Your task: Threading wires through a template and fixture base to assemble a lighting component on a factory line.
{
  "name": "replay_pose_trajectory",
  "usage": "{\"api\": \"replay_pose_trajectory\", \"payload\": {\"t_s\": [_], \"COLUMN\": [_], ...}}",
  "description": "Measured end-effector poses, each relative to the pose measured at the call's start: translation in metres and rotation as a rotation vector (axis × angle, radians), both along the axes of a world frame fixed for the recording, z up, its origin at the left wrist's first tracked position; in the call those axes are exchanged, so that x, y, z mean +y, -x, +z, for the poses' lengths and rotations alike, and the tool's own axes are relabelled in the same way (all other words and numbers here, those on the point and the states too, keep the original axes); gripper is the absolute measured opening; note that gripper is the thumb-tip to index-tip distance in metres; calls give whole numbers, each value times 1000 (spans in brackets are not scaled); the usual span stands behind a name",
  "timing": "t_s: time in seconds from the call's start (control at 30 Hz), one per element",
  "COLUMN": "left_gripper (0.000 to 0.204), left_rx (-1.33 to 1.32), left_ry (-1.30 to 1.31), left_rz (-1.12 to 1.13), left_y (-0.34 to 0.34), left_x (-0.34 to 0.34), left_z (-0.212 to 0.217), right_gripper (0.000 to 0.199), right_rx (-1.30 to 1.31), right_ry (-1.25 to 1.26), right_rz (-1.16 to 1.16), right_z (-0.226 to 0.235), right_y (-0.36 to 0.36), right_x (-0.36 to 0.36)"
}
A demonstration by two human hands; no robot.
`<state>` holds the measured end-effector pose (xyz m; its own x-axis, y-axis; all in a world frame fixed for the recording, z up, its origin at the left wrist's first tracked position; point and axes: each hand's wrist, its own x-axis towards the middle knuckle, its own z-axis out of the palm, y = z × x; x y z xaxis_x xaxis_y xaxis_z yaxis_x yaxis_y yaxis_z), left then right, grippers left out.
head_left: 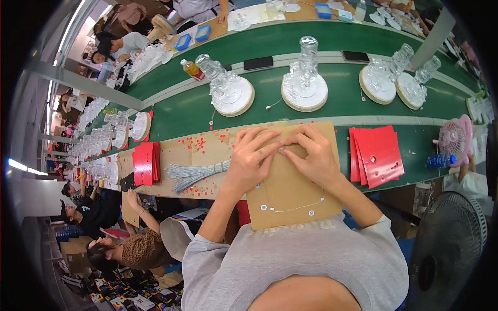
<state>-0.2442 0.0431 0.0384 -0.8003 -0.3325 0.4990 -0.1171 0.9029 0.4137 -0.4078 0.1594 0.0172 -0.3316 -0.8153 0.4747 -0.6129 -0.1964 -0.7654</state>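
Note:
A brown cardboard sheet (293,194) lies tilted against my chest and the bench edge, with a thin white wire (298,208) threaded between two small holes near its lower side. My left hand (251,158) and my right hand (311,155) rest on the sheet's upper part, fingertips meeting at its middle and pinching something small that I cannot make out. Both hands press on the cardboard.
A stack of red cards (377,154) lies to the right, another red stack (143,163) and a bundle of pale wires (194,173) to the left. Clear glass pieces on round white bases (306,85) ride the green conveyor (332,111). A fan (450,249) stands lower right; a person (135,246) sits at left.

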Motion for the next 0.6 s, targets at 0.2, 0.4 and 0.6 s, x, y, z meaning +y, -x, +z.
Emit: {"api": "replay_pose_trajectory", "payload": {"t_s": [0.2, 0.4, 0.6], "left_gripper": [28, 26, 24], "left_rx": [14, 24, -2], "left_ry": [-29, -11, 1], "left_rz": [-25, -2, 4], "left_y": [5, 4, 4], "left_x": [3, 6, 8], "left_z": [-3, 0, 1], "right_gripper": [21, 19, 18], "right_rx": [3, -54, -44], "right_ry": [-14, -14, -10], "right_rz": [-43, -31, -47], "right_z": [2, 2, 5], "right_y": [0, -2, 1], "right_x": [6, 5, 7]}}
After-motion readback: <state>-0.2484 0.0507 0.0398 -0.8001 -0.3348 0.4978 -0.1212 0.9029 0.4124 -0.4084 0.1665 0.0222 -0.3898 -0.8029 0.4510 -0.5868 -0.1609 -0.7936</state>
